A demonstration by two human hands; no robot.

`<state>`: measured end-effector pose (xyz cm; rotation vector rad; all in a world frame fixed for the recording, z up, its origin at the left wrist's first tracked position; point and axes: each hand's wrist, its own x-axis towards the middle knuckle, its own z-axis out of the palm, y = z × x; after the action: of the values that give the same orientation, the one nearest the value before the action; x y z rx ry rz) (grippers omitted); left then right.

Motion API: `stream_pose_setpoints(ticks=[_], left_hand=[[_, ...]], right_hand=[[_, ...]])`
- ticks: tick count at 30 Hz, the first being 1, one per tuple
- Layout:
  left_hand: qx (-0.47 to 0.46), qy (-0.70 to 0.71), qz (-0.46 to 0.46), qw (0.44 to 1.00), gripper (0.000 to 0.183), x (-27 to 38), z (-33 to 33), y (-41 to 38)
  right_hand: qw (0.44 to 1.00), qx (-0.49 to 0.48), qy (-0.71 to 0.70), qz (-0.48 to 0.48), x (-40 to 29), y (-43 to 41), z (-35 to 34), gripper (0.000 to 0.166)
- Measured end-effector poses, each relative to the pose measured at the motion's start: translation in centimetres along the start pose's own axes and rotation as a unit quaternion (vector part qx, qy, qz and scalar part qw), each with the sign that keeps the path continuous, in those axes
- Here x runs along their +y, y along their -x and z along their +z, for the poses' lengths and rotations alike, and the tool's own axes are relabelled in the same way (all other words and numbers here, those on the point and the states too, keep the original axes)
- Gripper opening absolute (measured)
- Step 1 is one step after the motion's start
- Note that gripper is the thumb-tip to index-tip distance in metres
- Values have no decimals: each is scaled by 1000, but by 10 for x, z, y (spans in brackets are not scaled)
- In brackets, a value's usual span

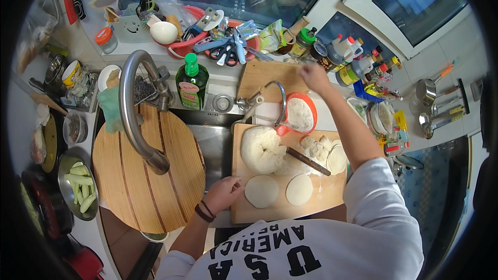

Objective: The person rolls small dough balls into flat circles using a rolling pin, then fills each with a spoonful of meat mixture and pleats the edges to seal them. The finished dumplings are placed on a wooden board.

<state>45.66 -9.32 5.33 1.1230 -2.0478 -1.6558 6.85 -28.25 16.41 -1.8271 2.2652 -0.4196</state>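
My left hand is at the left edge of a wooden board, fingers slightly bent, beside a round flat dough wrapper. A second wrapper lies to its right. Behind them rest a large lump of dough, a dark rolling pin, small dough pieces and stacked wrappers. My right hand reaches over the far wooden board, its fingers curled; whether it holds something cannot be told. Below it stands a red bowl of flour.
A round slatted wooden lid partly covers the sink, under a tall faucet. A green detergent bottle stands behind. Several sauce bottles line the right sill. A metal bowl of cut green vegetables is at left.
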Motion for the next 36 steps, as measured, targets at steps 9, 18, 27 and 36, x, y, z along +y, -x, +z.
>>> stream_pose_setpoints(ticks=[9, 18, 27, 36], left_hand=[[-45, -42, 41, 997, 29, 7, 8, -22], [-29, -30, 42, 998, 25, 9, 12, -25], [-22, -27, 32, 999, 31, 10, 6, -20], [-21, 5, 27, 999, 33, 13, -3, -15]], right_hand=[[935, -294, 198, -2, -26, 84, 87, 24], [915, -304, 264, -26, -37, 68, 38, 22], [980, -165, 108, -23, -47, 14, -86, 28], [983, -14, 149, -109, -106, -97, -22, 25]])
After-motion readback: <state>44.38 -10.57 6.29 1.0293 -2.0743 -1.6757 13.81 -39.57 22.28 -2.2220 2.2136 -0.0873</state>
